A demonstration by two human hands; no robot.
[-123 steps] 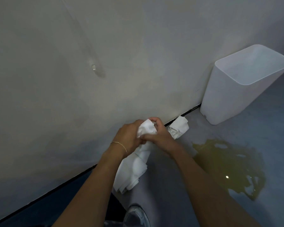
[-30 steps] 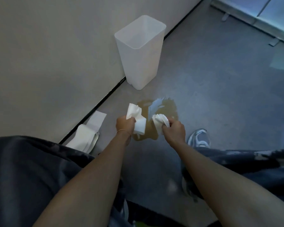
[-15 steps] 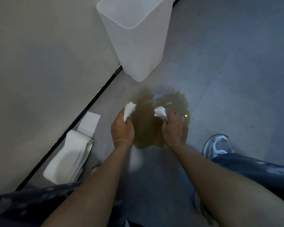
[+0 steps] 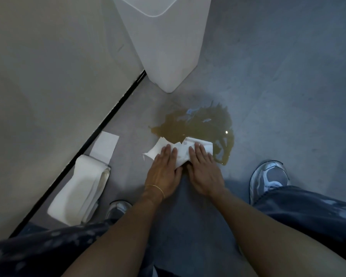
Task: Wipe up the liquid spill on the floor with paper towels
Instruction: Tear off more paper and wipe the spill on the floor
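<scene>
Your left hand (image 4: 164, 172) and right hand (image 4: 203, 170) lie flat, fingers straight, pressing towels (image 4: 180, 154) onto the floor (image 4: 288, 96) at the spill (image 4: 198, 124)'s near edge, likely to blot before wiping.

I'm in a bare indoor room, home or office unclear: smooth grey-blue floor (image 4: 288, 76), plain off-white wall (image 4: 48, 66) with thin black strip (image 4: 108, 114) along its base, tall white translucent plastic waste bin (image 4: 168, 47) standing beside that wall.

Both flat hands (image 4: 185, 170) on paper towels (image 4: 181, 154) at spill (image 4: 198, 126) edge
</scene>
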